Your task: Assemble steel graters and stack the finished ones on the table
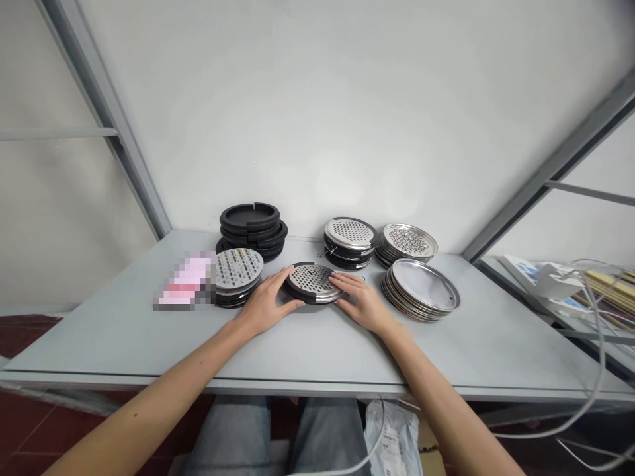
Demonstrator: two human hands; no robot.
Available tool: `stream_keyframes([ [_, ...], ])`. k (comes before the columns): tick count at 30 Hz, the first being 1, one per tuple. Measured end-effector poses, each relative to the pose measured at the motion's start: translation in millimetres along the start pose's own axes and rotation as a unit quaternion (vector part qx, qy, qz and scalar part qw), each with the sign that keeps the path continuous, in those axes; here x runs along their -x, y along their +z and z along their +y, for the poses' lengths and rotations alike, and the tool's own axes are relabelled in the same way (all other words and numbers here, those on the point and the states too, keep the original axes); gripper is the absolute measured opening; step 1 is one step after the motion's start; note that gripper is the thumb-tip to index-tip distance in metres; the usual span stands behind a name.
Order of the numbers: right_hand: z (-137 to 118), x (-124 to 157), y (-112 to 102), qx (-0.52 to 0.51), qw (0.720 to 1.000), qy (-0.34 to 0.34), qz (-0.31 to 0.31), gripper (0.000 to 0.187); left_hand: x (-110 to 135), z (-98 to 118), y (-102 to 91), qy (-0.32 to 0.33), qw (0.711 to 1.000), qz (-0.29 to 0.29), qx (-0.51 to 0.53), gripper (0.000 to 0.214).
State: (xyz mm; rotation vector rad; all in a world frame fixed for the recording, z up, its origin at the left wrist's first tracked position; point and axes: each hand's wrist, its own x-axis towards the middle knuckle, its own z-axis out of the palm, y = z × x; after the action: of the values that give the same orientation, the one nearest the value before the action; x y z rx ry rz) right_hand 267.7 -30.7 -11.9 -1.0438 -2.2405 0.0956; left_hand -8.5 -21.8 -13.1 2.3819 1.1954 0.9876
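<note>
A perforated steel disc in a black rubber ring [313,282] lies flat on the grey table [317,350] in front of me. My left hand [265,305] rests against its left edge, fingers curled round the rim. My right hand [361,302] presses on its right edge, fingers laid over the ring. Both hands grip the same disc between them.
A stack of black rubber rings [253,228] stands at the back left. A pile of perforated discs [237,274] and a blurred pink item [184,282] lie left. Ringed discs [350,241], perforated plates [407,243] and plain steel lids [421,289] are stacked right. Cables [590,370] hang at right.
</note>
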Motion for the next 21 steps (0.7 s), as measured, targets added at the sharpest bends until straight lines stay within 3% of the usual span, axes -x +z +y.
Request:
stream_keyframes([
  [7,5.5,1.7,-0.6,-0.001,1.000,-0.008,0.009,0.048,0.0,-5.8,3.1,0.020,1.000,0.001,0.007,0.070],
  [21,-2.2,-0.5,-6.6,-0.078,0.991,0.030,0.106,0.034,-1.2,3.0,-0.3,0.060,0.997,0.025,0.039,0.044],
])
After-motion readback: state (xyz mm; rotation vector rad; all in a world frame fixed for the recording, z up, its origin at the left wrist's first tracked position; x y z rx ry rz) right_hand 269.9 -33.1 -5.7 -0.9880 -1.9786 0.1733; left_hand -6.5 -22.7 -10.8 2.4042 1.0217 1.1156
